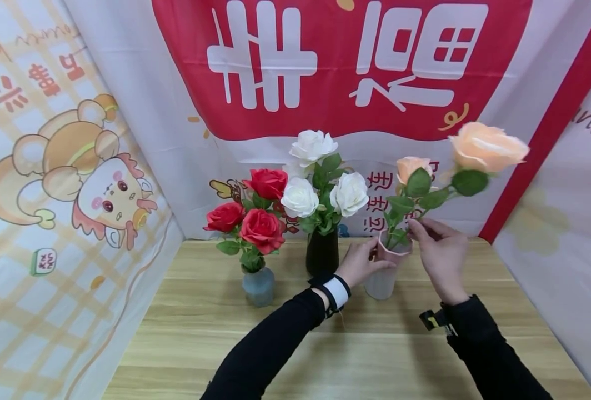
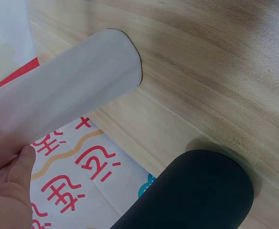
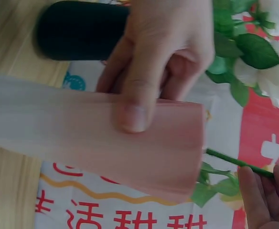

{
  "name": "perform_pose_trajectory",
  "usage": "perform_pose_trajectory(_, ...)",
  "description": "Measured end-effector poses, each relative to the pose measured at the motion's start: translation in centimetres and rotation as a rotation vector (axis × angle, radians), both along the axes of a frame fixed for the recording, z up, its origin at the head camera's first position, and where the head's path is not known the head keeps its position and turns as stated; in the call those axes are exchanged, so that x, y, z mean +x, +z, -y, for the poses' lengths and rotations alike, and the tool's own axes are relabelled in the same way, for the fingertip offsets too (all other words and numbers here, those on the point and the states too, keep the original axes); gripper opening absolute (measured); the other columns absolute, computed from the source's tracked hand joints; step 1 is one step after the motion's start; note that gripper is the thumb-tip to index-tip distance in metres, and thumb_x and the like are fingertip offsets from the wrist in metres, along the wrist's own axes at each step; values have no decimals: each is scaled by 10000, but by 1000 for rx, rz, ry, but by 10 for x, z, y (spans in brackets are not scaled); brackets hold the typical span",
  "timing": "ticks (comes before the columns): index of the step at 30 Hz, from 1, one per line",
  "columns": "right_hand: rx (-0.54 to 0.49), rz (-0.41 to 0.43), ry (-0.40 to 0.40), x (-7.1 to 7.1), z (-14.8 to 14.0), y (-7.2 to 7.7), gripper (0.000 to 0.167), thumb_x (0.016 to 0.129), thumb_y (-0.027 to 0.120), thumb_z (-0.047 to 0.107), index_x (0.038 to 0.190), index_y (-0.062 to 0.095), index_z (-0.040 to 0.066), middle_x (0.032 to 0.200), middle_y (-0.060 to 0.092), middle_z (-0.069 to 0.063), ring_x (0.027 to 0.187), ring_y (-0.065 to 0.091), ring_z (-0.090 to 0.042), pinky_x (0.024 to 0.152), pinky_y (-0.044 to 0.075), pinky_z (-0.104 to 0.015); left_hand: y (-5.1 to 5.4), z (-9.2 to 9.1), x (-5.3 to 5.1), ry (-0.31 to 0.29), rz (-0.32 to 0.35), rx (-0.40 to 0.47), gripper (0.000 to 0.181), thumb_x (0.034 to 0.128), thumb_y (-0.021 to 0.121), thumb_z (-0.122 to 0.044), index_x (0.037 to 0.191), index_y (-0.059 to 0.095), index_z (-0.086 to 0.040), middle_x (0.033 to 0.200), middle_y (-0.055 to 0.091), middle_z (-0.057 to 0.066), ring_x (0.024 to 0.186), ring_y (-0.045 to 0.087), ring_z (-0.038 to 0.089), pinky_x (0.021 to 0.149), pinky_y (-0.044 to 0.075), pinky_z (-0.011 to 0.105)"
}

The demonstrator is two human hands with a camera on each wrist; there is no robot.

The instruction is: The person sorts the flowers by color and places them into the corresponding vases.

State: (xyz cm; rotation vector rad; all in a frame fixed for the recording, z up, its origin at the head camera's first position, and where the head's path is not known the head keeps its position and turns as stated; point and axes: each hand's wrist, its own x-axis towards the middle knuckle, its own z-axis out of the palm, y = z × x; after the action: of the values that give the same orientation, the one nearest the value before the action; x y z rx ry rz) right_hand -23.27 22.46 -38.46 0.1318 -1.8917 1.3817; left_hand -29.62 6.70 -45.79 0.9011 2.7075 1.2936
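My left hand grips a tapered vase near its wavy rim, thumb on the near side. In the right wrist view the vase fades from pink at the mouth to whitish below. My right hand pinches the thin green stem of a large peach rose, just outside the vase mouth. The bloom leans up to the right. A smaller peach rose stands behind its leaves above the vase. How far the pinched stem reaches into the vase is hidden.
A black vase with several white roses stands just left of the held vase. Further left, a small blue-grey vase bears red roses. Printed cloth hangs behind the wooden table.
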Motion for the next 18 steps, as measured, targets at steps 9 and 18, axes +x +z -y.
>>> perform_pose_trajectory(9,329,25,-142,-13,3,-13,132,820,812,74,900,779,-26,838,725,-143,665,662,-217,558,437,-80,4,0,4,1,2,-17,605,861,738,-405,1388,555,-173,1231,656,-4,1041,632,82,790,484,141)
perform_pose_trajectory(18,480,-32,-145,-9,0,-22,311,683,909,79,890,747,-87,792,698,-197,731,620,-353,673,432,-452,5,2,2,1,-16,-52,614,889,720,-393,1423,523,-162,1279,631,27,1093,622,118,840,490,174)
